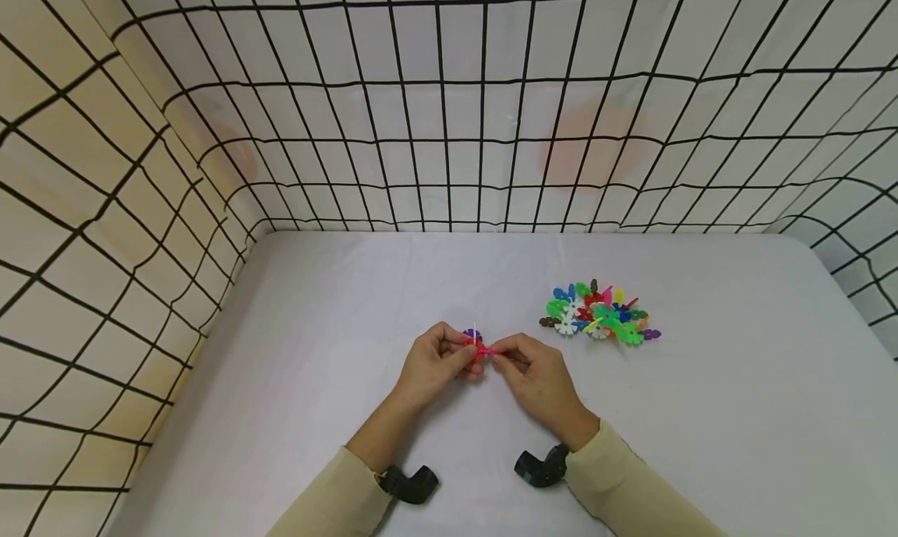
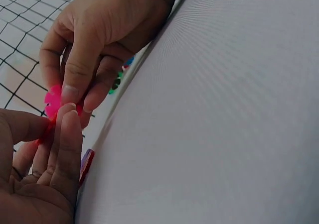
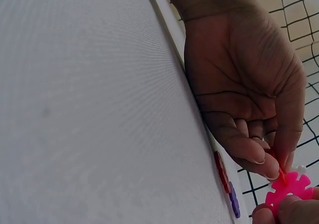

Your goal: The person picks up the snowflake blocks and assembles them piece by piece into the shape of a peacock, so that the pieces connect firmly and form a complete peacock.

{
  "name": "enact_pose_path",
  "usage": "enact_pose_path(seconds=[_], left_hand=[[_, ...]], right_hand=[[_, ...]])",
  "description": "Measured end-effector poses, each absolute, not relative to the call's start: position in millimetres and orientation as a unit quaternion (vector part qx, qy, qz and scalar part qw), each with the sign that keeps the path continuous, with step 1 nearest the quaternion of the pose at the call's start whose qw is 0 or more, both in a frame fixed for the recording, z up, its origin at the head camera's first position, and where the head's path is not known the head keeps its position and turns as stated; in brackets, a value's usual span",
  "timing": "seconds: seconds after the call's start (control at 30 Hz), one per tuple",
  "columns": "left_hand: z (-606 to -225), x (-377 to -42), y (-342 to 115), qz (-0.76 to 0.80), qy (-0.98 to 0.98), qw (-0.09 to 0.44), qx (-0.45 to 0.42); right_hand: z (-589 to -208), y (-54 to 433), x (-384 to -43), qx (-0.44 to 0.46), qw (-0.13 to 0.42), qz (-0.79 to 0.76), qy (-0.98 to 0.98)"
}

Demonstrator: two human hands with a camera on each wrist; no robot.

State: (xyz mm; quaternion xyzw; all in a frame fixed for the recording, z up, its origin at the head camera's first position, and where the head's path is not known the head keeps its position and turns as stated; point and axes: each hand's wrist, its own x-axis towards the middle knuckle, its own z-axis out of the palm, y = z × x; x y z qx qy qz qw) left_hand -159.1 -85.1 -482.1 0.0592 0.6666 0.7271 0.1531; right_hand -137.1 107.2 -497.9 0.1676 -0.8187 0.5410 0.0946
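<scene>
My left hand (image 1: pixel 436 365) pinches a red snowflake building disc (image 2: pixel 47 130) between thumb and fingers. Opposite it, my right hand (image 1: pixel 539 379) holds a pink snowflake disc (image 3: pixel 290 188) by thumb and index finger. The two discs meet edge to edge between the hands, partly covered by fingertips. A white disc (image 3: pixel 299 169) shows behind the pink one in the right wrist view. Close to the left fingertips there is a purple disc (image 3: pixel 234 200), with a red disc (image 3: pixel 222 171) joining it low by the table surface.
A loose pile of multicoloured snowflake discs (image 1: pixel 603 315) lies on the white table (image 1: pixel 337 287), to the right and beyond the hands. Black grid netting (image 1: pixel 463 139) rises along the back and sides. Black wrist cameras (image 1: pixel 410 486) sit at both sleeves.
</scene>
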Motion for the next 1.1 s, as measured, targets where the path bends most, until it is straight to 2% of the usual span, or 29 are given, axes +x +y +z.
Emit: enact_pose_path(seconds=[0.17,0.37,0.43,0.6,0.67,0.83,1.0,1.1], left_hand=[[-483.0,-159.0,-85.1,0.730,0.663,0.152,0.067],[-486.7,-156.8,-85.1,0.697,0.700,0.125,0.096],[-487.3,-156.5,-85.8,0.655,0.742,0.085,0.115],[-487.6,-158.7,-89.4,0.430,0.887,-0.074,0.148],[-489.2,-158.6,-91.2,0.339,0.923,-0.100,0.150],[-488.9,-156.9,-92.5,0.260,0.950,-0.072,0.156],[-482.9,-158.9,-93.6,0.300,0.939,-0.047,0.159],[-472.5,-159.6,-98.3,0.309,0.940,-0.009,0.145]], right_hand=[[-497.6,107.0,-136.3,0.172,0.113,0.521,-0.828],[-498.1,107.1,-136.4,0.179,0.104,0.517,-0.830],[-499.2,107.2,-137.0,0.185,0.109,0.515,-0.830],[-498.8,107.4,-138.7,0.162,0.115,0.521,-0.830],[-497.7,107.0,-138.6,0.141,0.105,0.531,-0.829],[-496.4,106.1,-138.7,0.107,0.091,0.552,-0.822],[-496.2,106.2,-139.1,0.093,0.084,0.556,-0.822],[-496.8,106.4,-139.0,0.086,0.077,0.560,-0.820]])
